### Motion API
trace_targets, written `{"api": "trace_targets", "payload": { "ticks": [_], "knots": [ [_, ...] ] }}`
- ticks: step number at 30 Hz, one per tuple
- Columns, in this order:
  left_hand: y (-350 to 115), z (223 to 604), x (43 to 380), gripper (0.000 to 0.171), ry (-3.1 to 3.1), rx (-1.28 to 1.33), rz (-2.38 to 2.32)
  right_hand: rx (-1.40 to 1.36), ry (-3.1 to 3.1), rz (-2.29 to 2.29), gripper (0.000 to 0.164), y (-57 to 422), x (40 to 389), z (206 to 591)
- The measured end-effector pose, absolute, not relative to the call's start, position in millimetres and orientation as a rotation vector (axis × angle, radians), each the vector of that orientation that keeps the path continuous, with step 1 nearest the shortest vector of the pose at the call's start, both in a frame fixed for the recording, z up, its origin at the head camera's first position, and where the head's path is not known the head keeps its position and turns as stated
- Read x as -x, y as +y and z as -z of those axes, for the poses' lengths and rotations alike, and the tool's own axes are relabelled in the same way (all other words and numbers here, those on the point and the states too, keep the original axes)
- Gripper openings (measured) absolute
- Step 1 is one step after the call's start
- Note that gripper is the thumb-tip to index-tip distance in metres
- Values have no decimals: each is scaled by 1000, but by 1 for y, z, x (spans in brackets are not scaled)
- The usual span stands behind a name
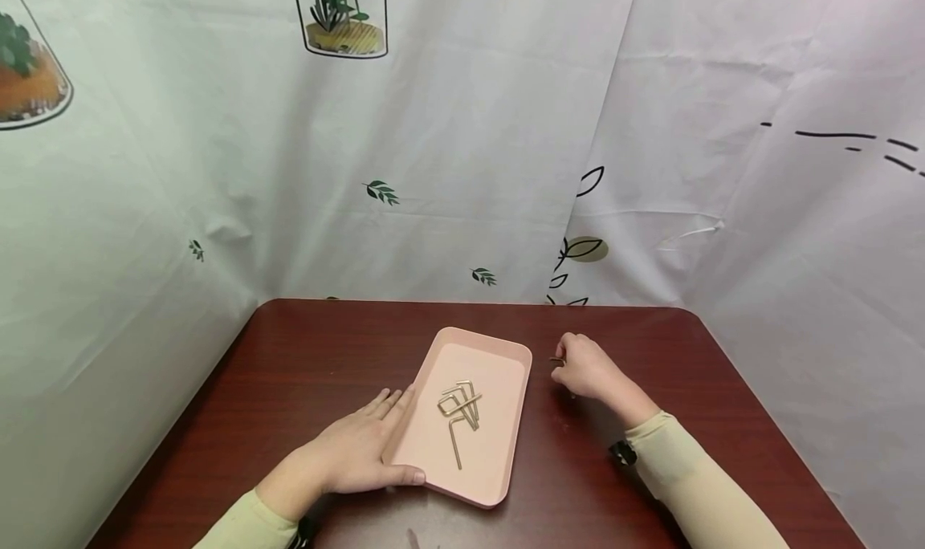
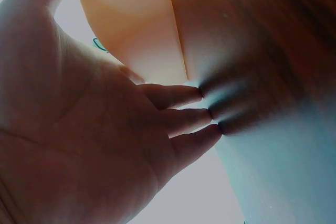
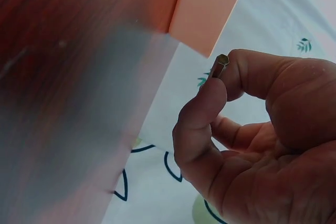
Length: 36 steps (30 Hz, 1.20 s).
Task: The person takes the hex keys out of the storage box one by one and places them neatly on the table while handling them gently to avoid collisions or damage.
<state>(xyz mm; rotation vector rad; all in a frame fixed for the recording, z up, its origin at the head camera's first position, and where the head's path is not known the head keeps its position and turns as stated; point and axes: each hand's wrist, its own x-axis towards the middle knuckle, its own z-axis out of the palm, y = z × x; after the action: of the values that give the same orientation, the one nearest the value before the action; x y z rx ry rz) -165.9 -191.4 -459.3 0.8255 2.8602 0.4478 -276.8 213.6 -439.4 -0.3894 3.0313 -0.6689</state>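
Note:
A pink rectangular tray (image 1: 495, 453) lies slightly turned on the table, with several brass-coloured hex keys (image 1: 454, 445) in it. Most of these keys overlap in a loose pile; one lies nearer the front. My left hand (image 1: 354, 453) rests at the tray's left side, fingers extended along its wall and thumb at the near left corner. To the tray's right, my right hand (image 1: 588, 370) pinches a hex key (image 3: 222, 60) between thumb and index finger. In the right wrist view its six-sided end sticks out; the fingers hide most of the rest.
The dark red wooden table (image 1: 325, 348) has rounded far corners. A white patterned cloth (image 1: 462, 132) hangs behind it and at both sides. At the near edge of the head view, a small blurred grey shape (image 1: 413, 538) shows on the tabletop.

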Motion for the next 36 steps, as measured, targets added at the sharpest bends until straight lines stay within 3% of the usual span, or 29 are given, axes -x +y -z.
{"api": "trace_targets", "payload": {
  "ticks": [22,36],
  "knots": [
    [-192,459,166,129,2857,-830,-439,444,3027,640,18,246,292,455],
    [-192,456,164,128,2852,-820,-455,353,3006,549,19,244,292,451]
  ]
}}
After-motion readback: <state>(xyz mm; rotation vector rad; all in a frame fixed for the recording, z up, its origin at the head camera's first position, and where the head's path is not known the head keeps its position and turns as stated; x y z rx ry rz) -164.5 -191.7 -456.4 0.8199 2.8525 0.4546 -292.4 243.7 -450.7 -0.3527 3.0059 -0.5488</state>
